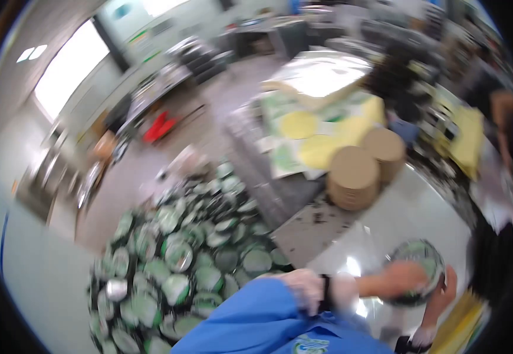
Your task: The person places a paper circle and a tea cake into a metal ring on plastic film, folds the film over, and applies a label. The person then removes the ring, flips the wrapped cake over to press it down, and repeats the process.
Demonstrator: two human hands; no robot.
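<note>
A round green-and-black disc in shiny wrap [416,250] is held over a glossy white tabletop [439,215], apparently steadied between both hands. Its top is covered by the left hand [407,278], its finger posture blurred beyond telling; its rim is gripped by the right hand [446,293]. Beyond them, brown cardboard discs [354,177] are stacked, presumably within reach.

Workshop or small factory floor: great heap of round green packs [191,268] near left, stacked brown discs [354,171] right, cluttered workbench [163,88] far left.
</note>
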